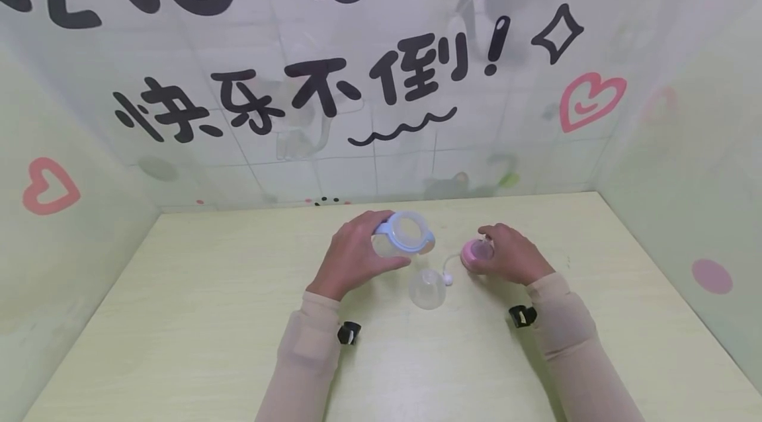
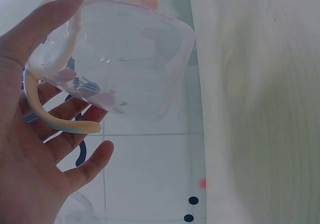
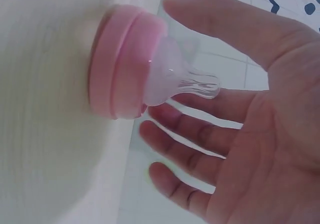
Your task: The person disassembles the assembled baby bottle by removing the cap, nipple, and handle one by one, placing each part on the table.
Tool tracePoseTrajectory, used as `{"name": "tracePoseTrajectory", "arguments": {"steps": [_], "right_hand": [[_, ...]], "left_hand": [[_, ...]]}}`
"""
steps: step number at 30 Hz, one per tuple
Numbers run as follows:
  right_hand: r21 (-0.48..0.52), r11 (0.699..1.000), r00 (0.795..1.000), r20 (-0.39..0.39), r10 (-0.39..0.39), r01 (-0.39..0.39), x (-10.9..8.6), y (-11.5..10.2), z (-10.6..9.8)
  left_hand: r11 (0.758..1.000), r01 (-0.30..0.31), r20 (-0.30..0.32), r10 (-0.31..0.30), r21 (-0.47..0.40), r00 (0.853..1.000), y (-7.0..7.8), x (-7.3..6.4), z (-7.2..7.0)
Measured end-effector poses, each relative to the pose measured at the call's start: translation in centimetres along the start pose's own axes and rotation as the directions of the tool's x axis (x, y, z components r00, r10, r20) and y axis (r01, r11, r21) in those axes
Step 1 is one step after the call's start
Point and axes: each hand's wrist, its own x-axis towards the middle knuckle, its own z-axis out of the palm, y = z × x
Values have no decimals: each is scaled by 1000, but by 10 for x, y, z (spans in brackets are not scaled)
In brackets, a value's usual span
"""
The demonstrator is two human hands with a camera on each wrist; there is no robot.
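My left hand holds a clear baby bottle body with a pale blue rim, tilted above the table. In the left wrist view, the thumb lies along the clear wall and a peach handle curves in front of the fingers. A pink bottle collar with a clear teat rests on the table, teat upward. Around it my right hand is spread, the thumb on one side and loosely bent fingers on the other. A thin white tube with a weighted end runs out from the collar.
A clear dome cap sits on the pale wooden table between the hands. Translucent walls with black lettering and pink hearts enclose the table at the back and sides.
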Motion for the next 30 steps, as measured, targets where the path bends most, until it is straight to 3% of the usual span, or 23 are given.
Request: {"name": "tracePoseTrajectory", "arguments": {"steps": [6,12,17,24,30], "right_hand": [[112,989,991,-108,-83,95,5,-6,4],[279,944,975,-178,-131,178,6,-23,8],[277,935,960,-231,-160,223,3,-36,8],[230,898,910,-278,-309,375,-1,-55,10],[186,887,884,-299,-360,424,-2,-62,14]], "left_hand": [[1000,2,4,-2,-4,1000,0,0,0],[1000,11,14,-11,-7,1000,1,1,0],[1000,12,17,-12,-8,1000,1,0,-1],[1000,8,20,-7,-20,1000,3,1,-2],[999,13,32,-12,-38,999,4,1,-1]]}}
